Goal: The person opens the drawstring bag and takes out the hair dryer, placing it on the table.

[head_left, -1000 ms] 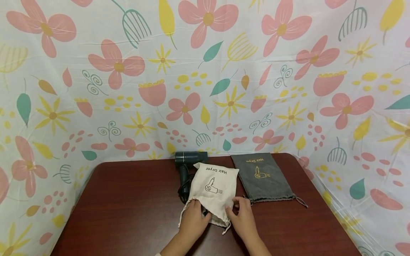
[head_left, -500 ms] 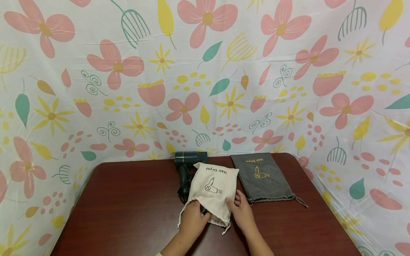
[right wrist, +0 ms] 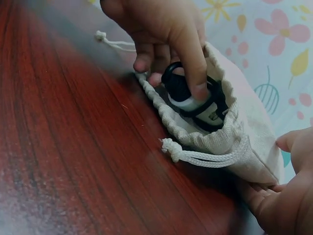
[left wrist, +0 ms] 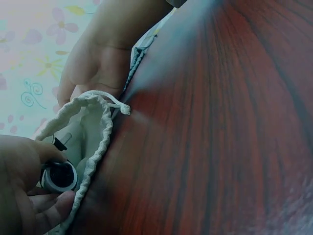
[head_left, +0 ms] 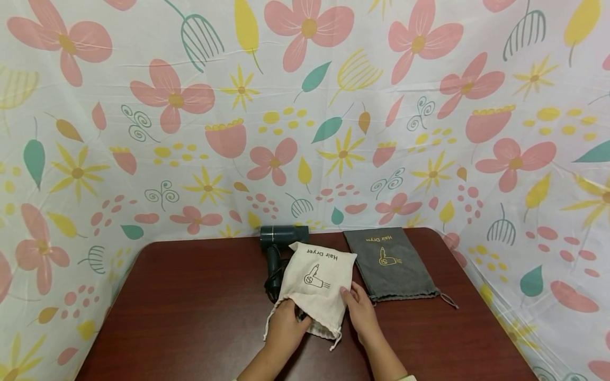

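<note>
A cream drawstring bag (head_left: pixel 329 267) printed "Hair Dryer" lies on the table, its mouth toward me. My left hand (head_left: pixel 286 324) reaches into that mouth. In the right wrist view its fingers curl round the handle end of a white and black hair dryer (right wrist: pixel 185 104), with a black loop at the tip; the rest is hidden in the cloth. A metal plug pin (left wrist: pixel 65 140) shows beside the handle in the left wrist view. My right hand (head_left: pixel 363 316) holds the bag's right side, thumb on top and fingers partly underneath.
Behind the cream bag, a dark hair dryer (head_left: pixel 284 235) lies with its cord bundled at the handle. A flat grey drawstring bag (head_left: pixel 405 270) lies to the right. Flowered cloth (head_left: pixel 286 116) hangs behind the brown table (head_left: pixel 190 301).
My right hand has slid up the bag's right side from near its mouth and now holds that edge. The left hand stays in the mouth; the bag has barely shifted.
</note>
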A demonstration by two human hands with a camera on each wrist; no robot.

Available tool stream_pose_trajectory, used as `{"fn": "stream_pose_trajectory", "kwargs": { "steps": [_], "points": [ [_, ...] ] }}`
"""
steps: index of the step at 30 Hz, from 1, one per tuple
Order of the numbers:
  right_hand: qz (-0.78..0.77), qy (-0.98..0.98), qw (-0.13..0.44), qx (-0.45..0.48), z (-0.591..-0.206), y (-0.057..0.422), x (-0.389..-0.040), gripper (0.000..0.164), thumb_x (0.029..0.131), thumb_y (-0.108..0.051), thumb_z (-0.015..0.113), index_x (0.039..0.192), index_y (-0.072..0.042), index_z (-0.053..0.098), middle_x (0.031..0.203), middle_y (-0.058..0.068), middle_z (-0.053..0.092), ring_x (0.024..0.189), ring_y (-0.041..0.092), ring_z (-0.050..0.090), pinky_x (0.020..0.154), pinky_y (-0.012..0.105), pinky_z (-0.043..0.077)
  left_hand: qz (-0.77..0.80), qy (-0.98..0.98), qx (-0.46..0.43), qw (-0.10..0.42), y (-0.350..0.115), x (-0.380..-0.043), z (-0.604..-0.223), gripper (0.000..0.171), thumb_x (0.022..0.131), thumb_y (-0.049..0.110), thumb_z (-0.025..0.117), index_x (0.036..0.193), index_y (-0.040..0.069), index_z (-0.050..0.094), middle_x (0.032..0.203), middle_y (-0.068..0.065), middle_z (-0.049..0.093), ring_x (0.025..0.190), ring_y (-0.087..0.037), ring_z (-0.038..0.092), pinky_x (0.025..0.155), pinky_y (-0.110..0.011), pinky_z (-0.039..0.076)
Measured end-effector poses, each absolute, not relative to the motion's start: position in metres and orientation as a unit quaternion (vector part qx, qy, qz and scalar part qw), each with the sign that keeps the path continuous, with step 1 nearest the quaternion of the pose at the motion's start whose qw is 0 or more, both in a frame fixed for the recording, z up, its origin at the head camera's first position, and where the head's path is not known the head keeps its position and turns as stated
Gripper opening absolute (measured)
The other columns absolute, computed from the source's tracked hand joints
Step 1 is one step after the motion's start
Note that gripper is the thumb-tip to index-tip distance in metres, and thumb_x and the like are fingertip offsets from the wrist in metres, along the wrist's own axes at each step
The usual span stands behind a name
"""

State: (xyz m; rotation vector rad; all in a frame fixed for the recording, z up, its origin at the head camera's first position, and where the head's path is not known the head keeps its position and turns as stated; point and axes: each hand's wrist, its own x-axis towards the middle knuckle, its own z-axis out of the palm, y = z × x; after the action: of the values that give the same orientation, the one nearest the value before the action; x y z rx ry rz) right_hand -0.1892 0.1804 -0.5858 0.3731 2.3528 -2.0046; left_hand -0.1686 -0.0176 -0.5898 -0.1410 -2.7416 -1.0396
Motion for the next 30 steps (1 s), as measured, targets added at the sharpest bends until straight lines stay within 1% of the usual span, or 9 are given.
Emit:
{"fn": "stream_pose_trajectory", "kwargs": {
  "steps": [3,6,9,13,17,21,23,30],
  "points": [
    [-0.649,0.75,0.015,0.126,-0.587,0.181,-0.191,0.07,0.106,-0.039,0.05,0.156,0.003,0.027,0.153,0.03,0.042,0.143,0.042,0.041,0.116,0.056,0.035,-0.363,-0.925,-0.047,0.102,-0.018,-0.167,-0.588,0.04,0.078,0.03,0.082,0.105,0.004,0.068,0.097,-0.009,0.071,0.091,-0.027,0.069,0.075,-0.043,0.056],
    [-0.657,0.742,0.02,0.13,-0.587,0.182,-0.192,0.068,0.107,-0.04,0.047,0.156,0.002,0.027,0.157,0.029,0.037,0.147,0.043,0.035,0.118,0.058,0.031,-0.369,-0.922,-0.05,0.108,-0.02,-0.165,-0.586,0.04,0.078,0.032,0.083,0.105,0.006,0.068,0.096,-0.008,0.07,0.091,-0.026,0.068,0.076,-0.042,0.056],
    [-0.668,0.732,0.028,0.129,-0.585,0.184,-0.194,0.068,0.108,-0.041,0.044,0.158,0.001,0.024,0.161,0.027,0.029,0.151,0.043,0.027,0.12,0.059,0.028,-0.373,-0.92,-0.052,0.11,-0.021,-0.163,-0.585,0.041,0.08,0.035,0.083,0.107,0.008,0.069,0.096,-0.007,0.069,0.092,-0.024,0.068,0.077,-0.041,0.056],
    [-0.685,0.716,0.037,0.126,-0.586,0.185,-0.197,0.07,0.108,-0.042,0.04,0.159,0.0,0.019,0.164,0.025,0.023,0.153,0.042,0.02,0.121,0.061,0.023,-0.381,-0.918,-0.048,0.098,-0.023,-0.161,-0.583,0.046,0.081,0.038,0.083,0.112,0.007,0.069,0.103,-0.009,0.069,0.097,-0.026,0.068,0.082,-0.043,0.056],
    [-0.699,0.702,0.038,0.133,-0.588,0.185,-0.2,0.071,0.108,-0.044,0.04,0.159,-0.001,0.019,0.162,0.024,0.026,0.153,0.041,0.022,0.121,0.061,0.023,-0.388,-0.917,-0.04,0.083,-0.024,-0.16,-0.581,0.05,0.08,0.038,0.083,0.116,0.005,0.07,0.11,-0.012,0.068,0.102,-0.03,0.068,0.086,-0.047,0.055],
    [-0.706,0.694,0.034,0.14,-0.59,0.185,-0.202,0.072,0.107,-0.047,0.041,0.159,0.0,0.021,0.161,0.024,0.029,0.152,0.04,0.026,0.121,0.06,0.024,-0.4,-0.913,-0.034,0.077,-0.025,-0.158,-0.579,0.046,0.081,0.036,0.083,0.114,0.005,0.072,0.111,-0.013,0.067,0.102,-0.031,0.068,0.085,-0.047,0.055],
    [-0.71,0.689,0.032,0.143,-0.591,0.185,-0.203,0.073,0.107,-0.047,0.041,0.158,0.0,0.021,0.161,0.025,0.028,0.151,0.04,0.025,0.121,0.06,0.023,-0.405,-0.911,-0.031,0.076,-0.026,-0.157,-0.579,0.044,0.082,0.035,0.082,0.113,0.006,0.073,0.11,-0.012,0.067,0.1,-0.03,0.068,0.083,-0.045,0.056],
    [-0.723,0.673,0.032,0.152,-0.589,0.189,-0.209,0.076,0.108,-0.047,0.04,0.159,0.003,0.014,0.165,0.028,0.016,0.153,0.042,0.018,0.122,0.061,0.021,-0.41,-0.906,-0.033,0.095,-0.027,-0.154,-0.579,0.038,0.08,0.029,0.083,0.108,0.006,0.075,0.103,-0.01,0.066,0.093,-0.028,0.068,0.078,-0.041,0.056]
  ]
}}
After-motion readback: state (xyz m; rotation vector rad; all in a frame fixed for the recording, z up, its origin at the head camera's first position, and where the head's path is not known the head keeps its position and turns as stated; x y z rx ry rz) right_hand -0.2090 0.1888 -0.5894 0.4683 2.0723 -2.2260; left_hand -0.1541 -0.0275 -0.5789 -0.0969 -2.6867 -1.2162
